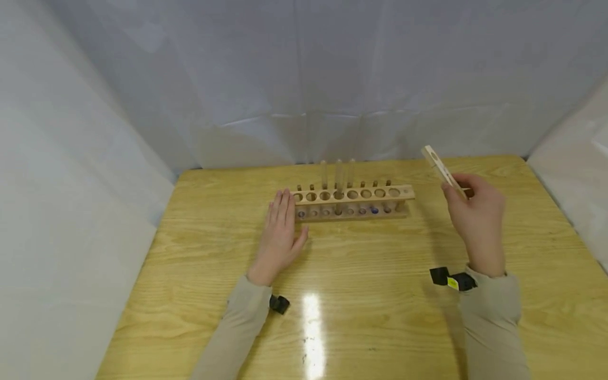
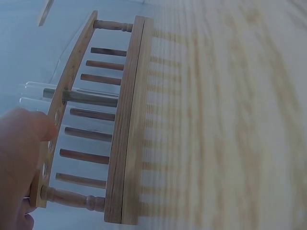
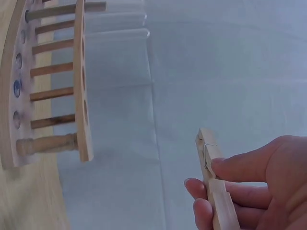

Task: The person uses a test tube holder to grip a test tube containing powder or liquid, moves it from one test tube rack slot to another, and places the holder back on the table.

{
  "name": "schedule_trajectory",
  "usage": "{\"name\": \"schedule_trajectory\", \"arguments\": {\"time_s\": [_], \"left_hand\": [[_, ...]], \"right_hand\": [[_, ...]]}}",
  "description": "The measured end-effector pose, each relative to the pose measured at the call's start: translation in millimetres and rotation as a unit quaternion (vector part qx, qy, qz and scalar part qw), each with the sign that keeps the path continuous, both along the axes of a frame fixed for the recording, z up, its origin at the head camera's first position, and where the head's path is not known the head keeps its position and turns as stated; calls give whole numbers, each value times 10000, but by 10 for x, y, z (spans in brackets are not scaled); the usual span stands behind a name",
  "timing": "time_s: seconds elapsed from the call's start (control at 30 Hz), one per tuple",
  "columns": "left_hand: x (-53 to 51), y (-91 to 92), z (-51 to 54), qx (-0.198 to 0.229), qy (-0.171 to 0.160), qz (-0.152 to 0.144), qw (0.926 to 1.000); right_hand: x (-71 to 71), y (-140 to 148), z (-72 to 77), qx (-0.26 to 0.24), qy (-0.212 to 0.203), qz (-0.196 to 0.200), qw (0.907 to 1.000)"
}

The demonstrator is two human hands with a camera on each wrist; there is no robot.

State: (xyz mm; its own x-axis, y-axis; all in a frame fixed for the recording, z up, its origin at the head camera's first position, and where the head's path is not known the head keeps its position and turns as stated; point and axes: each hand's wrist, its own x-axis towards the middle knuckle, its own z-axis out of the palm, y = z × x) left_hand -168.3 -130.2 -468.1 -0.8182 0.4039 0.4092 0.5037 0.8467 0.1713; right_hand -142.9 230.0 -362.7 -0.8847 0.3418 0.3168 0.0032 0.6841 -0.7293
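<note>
The left hand [image 1: 278,235], straight-fingered, touched the rack [image 1: 359,197] at left; the right hand [image 1: 480,211] pinched a clip [image 1: 442,170] farther right.

A wooden clamp [image 1: 442,168] tilts near the rack [image 1: 359,199].

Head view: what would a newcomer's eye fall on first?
Probably the wooden test-tube rack near the back of the table, glass tubes rising from it, the left hand at its left end. Next, the wooden test-tube clamp, held by the right hand to the rack's right.
</note>
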Motion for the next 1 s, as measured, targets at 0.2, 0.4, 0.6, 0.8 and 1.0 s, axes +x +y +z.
{"name": "schedule_trajectory", "arguments": {"time_s": [0.2,0.4,0.6,0.8,1.0], "left_hand": [[7,-26,0,5,-6,-22,10000],[5,-51,-7,-13,4,-27,10000],[9,-56,-12,-6,-116,-6,9999],[17,-49,-14,-17,-76,1,10000],[23,-40,-8,-28,-106,-11,9999]], "right_hand": [[-13,-189,76,46,-6,339,9994],[-54,-378,135,255,318,732,9965],[-99,-531,165,459,654,1106,9906],[-122,-660,158,548,772,1435,9851],[-125,-752,135,540,939,1610,9810]]}}
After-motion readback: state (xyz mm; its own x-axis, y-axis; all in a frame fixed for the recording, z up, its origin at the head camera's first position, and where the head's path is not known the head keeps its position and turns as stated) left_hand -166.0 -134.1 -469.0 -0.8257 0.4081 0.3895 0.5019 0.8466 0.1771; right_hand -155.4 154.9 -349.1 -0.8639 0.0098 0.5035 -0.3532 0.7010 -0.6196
